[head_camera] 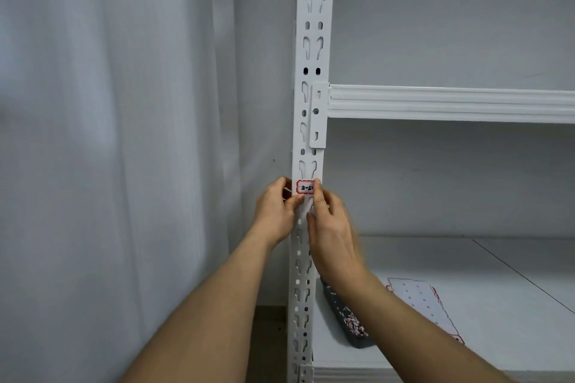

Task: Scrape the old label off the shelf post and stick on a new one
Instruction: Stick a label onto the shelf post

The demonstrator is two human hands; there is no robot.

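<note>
A white perforated shelf post (314, 50) runs up the middle of the view. A small white label (305, 187) with a red border and dark handwriting sits on the post's front face at about hand height. My left hand (277, 210) is at the post's left edge, its fingers curled round the edge beside the label, with a bit of white showing between them. My right hand (329, 227) lies over the post just below and right of the label, with a fingertip pressing on the label's right end.
A white shelf beam (451, 101) joins the post above my hands. On the lower shelf board (497, 274) lie a dark tool (345, 317) flecked with scraps and a label sheet (423, 301) with red edging. A pale curtain (109, 134) hangs at left.
</note>
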